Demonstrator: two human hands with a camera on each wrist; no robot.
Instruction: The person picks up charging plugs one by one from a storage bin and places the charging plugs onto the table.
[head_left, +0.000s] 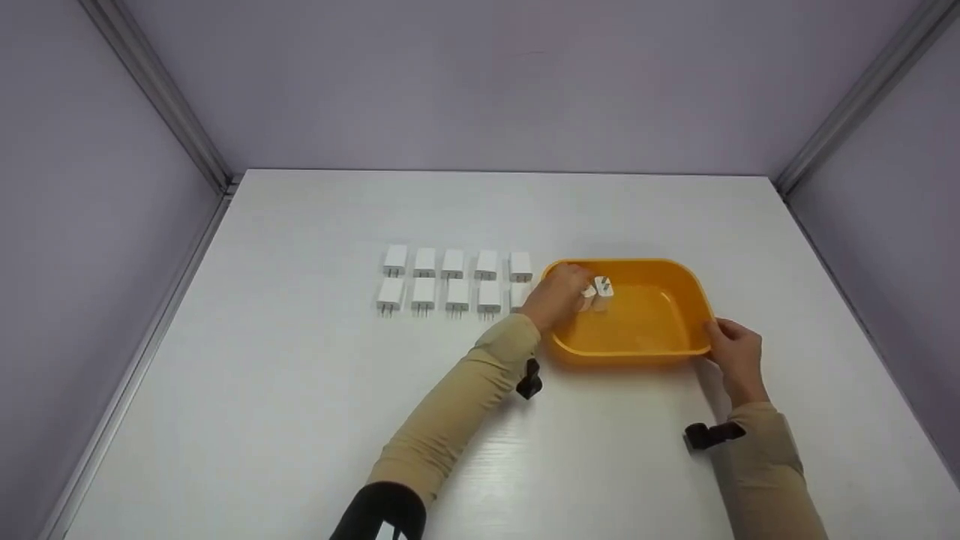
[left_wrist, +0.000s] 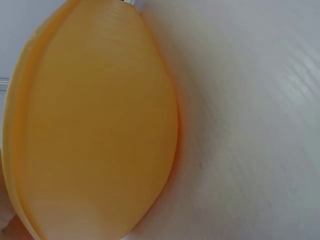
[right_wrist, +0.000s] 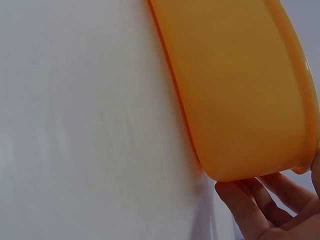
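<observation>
An orange plastic basin (head_left: pixel 645 330) sits on the white table. My left hand (head_left: pixel 559 296) reaches over its left rim, the fingers curled down at a white charger plug (head_left: pixel 589 295) inside. Right beside that one, another white charger plug (head_left: pixel 603 292) stands upright in the basin with its prongs up. My right hand (head_left: pixel 736 356) holds the basin at its right front corner; in the right wrist view the fingertips (right_wrist: pixel 235 192) touch the outside wall below the rim. The left wrist view shows mostly the basin's outer wall (left_wrist: pixel 100 125), and the left fingers are hidden there.
Left of the basin, several white charger plugs lie in two rows, a back row (head_left: pixel 453 262) and a front row (head_left: pixel 457 295), prongs toward me. My left forearm passes in front of the rows' right end. Pale walls (head_left: pixel 495 90) enclose the table's back and sides.
</observation>
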